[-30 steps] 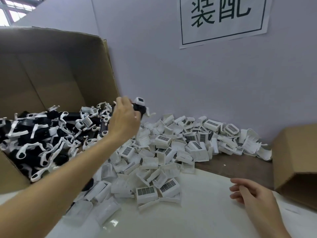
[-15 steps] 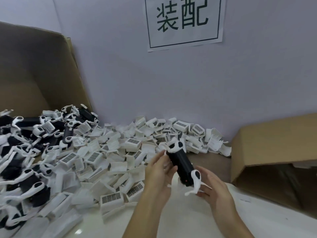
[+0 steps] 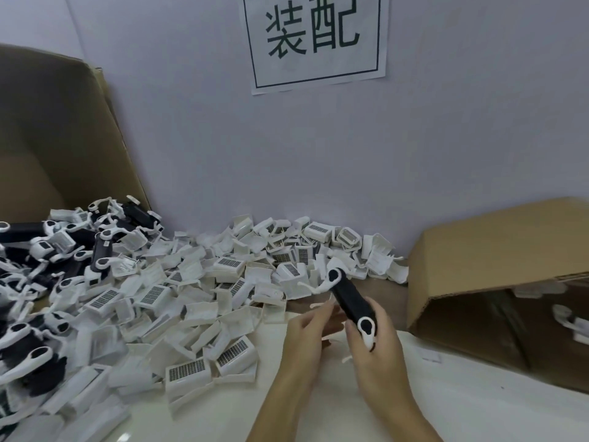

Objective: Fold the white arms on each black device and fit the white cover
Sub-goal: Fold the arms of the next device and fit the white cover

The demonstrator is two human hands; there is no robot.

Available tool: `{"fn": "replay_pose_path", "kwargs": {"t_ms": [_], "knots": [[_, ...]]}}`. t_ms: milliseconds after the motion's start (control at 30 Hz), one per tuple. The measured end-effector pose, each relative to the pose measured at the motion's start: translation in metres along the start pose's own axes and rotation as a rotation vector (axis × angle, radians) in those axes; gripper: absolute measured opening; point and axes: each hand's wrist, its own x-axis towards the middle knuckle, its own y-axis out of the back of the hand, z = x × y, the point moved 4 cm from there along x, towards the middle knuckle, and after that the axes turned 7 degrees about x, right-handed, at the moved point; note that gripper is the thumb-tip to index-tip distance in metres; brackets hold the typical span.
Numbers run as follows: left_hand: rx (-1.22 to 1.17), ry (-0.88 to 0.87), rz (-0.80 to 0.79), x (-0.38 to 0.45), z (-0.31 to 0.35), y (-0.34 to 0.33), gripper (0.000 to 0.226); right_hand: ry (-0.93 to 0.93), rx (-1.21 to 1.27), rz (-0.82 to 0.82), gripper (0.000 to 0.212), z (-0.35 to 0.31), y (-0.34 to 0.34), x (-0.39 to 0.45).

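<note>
A black device with a white arm at each end is held above the white table, slanting from upper left to lower right. My right hand grips its near end, fingers curled round the body by the lower white arm. My left hand is beside the device with fingers stretched toward it; whether it touches is unclear. The upper white arm sticks out to the left. A heap of white covers lies left of my hands.
An open cardboard box at the left spills black devices with white arms. A second cardboard box lies on its side at the right, with finished pieces inside. A wall with a paper sign stands behind.
The left hand carried a device from the left box to the table's middle and both hands took it. Since then the right hand has slid round its near end and the view has shifted right.
</note>
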Motion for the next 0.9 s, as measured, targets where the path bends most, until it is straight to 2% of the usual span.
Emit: {"fn": "replay_pose_path", "kwargs": {"t_ms": [67,200,333,467,600,767,900], "knots": [[-0.012,-0.027,-0.03,-0.001,0.004,-0.004,0.029,0.12,-0.182,-0.054,0.05,-0.005,-0.004,-0.003],[-0.16,0.044,0.11,0.005,-0.006,0.004,0.03,0.214,-0.316,-0.208,0.064,-0.006,-0.016,-0.011],[-0.341,0.082,0.106,0.009,-0.009,0.008,0.033,0.175,-0.282,-0.144,0.077,-0.001,-0.014,-0.007],[-0.334,0.025,0.055,0.011,-0.01,0.002,0.024,0.14,-0.323,-0.139,0.08,0.003,-0.015,-0.006],[-0.323,-0.005,0.032,0.018,-0.013,-0.001,0.031,0.105,-0.368,-0.108,0.081,0.003,-0.014,-0.004],[-0.303,-0.036,0.006,0.022,-0.013,-0.002,0.026,0.064,-0.363,-0.051,0.081,0.001,-0.013,-0.003],[-0.309,-0.053,0.005,0.021,-0.013,-0.004,0.023,0.037,-0.358,-0.014,0.068,0.002,-0.012,-0.004]]}}
